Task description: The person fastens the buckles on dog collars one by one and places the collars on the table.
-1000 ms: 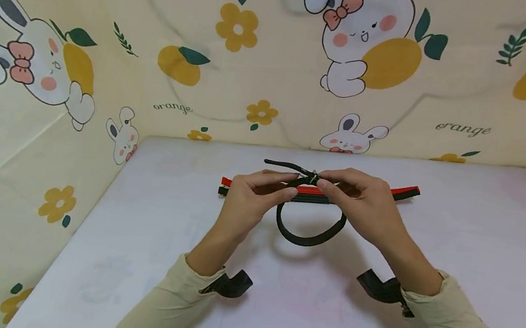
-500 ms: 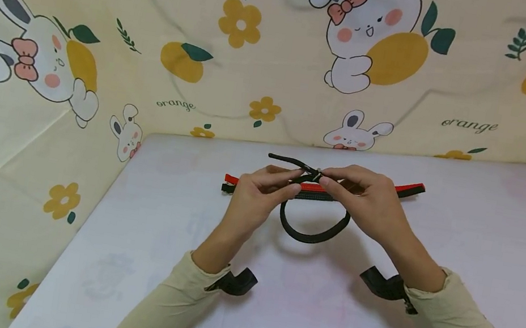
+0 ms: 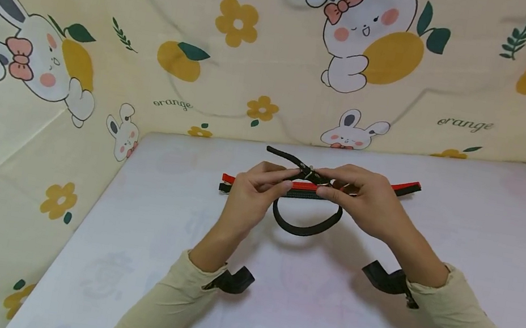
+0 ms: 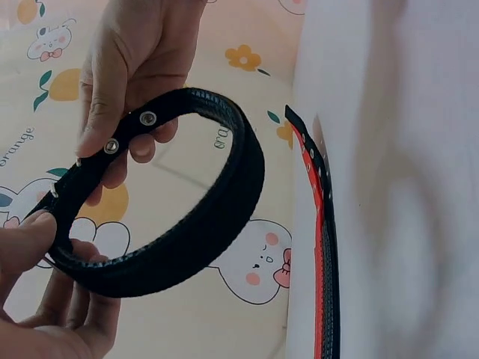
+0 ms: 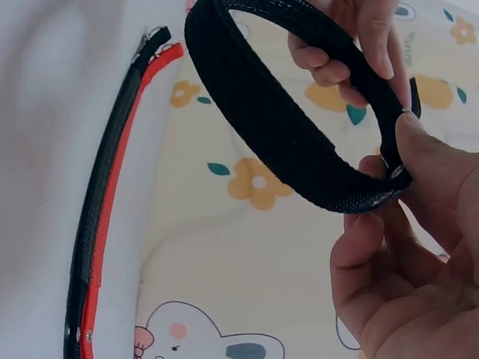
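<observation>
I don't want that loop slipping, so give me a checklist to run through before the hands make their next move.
1. Left hand holds the loop: ok.
2. Right hand holds it too: ok.
3. Loop held up off the table: ok, its shadow lies below.
4. Tail sticking out where it can be reached: ok.
5. Metal fitting fastened: cannot tell, too small and partly covered.
6. Red strap and black strap apart from the loop: ok.
</observation>
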Available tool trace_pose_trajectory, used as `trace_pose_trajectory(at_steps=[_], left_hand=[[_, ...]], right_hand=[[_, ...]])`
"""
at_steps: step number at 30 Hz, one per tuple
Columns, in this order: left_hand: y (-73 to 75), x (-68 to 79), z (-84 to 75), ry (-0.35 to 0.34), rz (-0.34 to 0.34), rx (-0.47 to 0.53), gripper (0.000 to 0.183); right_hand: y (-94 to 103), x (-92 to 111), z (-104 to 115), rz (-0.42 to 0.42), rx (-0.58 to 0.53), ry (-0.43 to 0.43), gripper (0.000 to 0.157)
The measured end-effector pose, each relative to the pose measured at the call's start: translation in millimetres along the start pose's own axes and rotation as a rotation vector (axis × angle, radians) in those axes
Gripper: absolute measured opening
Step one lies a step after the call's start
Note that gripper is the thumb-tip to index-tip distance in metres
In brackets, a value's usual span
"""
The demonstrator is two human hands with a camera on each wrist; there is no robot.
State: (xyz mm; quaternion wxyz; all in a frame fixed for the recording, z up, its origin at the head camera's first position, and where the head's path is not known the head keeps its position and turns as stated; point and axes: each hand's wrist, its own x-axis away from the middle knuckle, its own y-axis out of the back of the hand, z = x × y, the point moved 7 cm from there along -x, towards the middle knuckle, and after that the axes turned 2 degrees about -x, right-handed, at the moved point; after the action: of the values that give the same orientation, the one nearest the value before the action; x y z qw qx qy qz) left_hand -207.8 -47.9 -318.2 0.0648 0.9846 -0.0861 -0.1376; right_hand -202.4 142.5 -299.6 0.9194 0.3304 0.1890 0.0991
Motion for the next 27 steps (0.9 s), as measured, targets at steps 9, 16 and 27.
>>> trace_pose_trajectory(at_steps=[9,16,27], left_hand=[[2.3,-0.5,-0.3,-0.001,-0.001,0.046,0.025],[9.2,-1.3,3.3,0.116,-0.067,0.024,0.026],[9.6,-0.3,13.6,0.258,-0.061,0.12,0.034]], right_hand=[[2.9,-0.4,2.5,0.002,-0.03,0.011,0.032],[5.9,0.3,-0.7,-0.036,-0.051,-0.015,0.032],[9.3,-1.0,-4.2,-0.02,-0.086,-0.103,0.031]])
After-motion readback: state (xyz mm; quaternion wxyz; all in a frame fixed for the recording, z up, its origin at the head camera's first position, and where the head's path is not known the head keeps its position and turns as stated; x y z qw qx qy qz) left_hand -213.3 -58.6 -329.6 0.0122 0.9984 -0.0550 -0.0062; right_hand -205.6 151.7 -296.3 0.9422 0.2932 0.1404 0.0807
